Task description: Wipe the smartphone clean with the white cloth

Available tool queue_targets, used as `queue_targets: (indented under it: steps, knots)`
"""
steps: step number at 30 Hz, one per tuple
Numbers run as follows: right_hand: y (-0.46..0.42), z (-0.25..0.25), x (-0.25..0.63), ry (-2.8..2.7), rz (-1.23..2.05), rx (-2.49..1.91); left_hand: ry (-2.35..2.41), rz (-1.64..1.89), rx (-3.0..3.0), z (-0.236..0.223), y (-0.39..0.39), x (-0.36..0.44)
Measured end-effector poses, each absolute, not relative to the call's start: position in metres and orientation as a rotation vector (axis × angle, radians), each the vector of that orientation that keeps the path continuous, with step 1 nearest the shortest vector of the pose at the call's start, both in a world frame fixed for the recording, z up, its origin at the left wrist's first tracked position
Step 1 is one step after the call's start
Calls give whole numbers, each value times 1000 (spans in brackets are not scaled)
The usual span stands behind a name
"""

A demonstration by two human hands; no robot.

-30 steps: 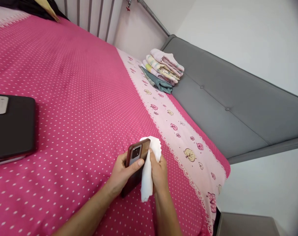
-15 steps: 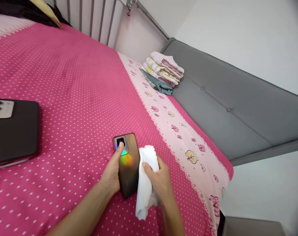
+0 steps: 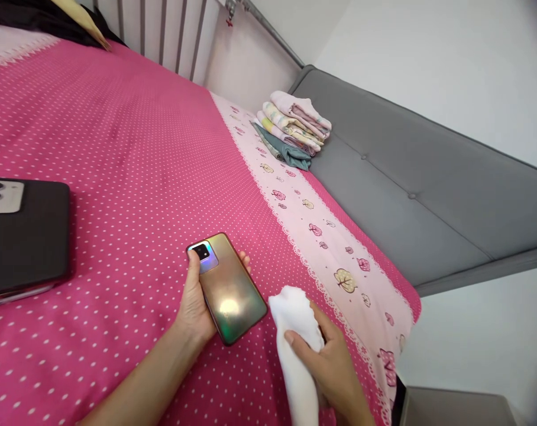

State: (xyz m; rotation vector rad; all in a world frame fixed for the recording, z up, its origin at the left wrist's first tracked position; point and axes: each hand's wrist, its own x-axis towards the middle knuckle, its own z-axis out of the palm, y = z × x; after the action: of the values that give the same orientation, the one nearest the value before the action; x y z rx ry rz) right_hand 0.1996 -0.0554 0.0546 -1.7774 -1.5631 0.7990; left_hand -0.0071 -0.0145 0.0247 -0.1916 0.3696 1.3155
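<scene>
A smartphone (image 3: 233, 290) with a shiny, iridescent back lies across my left hand (image 3: 196, 307), back side up. The thumb rests beside the camera block, and fingertips show past the far edge. My right hand (image 3: 335, 355) pinches a folded white cloth (image 3: 295, 331) between thumb and fingers, just right of the phone's lower corner. A narrow gap separates cloth and phone. Part of the cloth hangs down past the bottom of the view.
Beneath both hands is a bed with a pink dotted cover (image 3: 162, 148). A black-cased phone (image 3: 29, 236) lies at the left. Folded clothes (image 3: 295, 130) are stacked by the grey headboard (image 3: 384, 177). A radiator (image 3: 162, 35) stands behind the bed.
My right hand and the cloth have moved right and down, away from the phone. My left hand has turned the phone so its back faces up more, and it has shifted slightly left.
</scene>
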Motion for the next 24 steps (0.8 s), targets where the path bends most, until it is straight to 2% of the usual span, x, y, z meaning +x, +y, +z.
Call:
queue_targets:
  steps: [8, 15, 24]
  knots:
    - [-57, 45, 177, -1962, 470, -1446, 362, 1336, -245, 22, -13, -7]
    - [-67, 27, 143, -1995, 186, -1412, 424, 1397, -261, 19, -12, -5]
    - [-86, 13, 137, -2135, 224, -1033, 404, 1390, -261, 15, -15, -4]
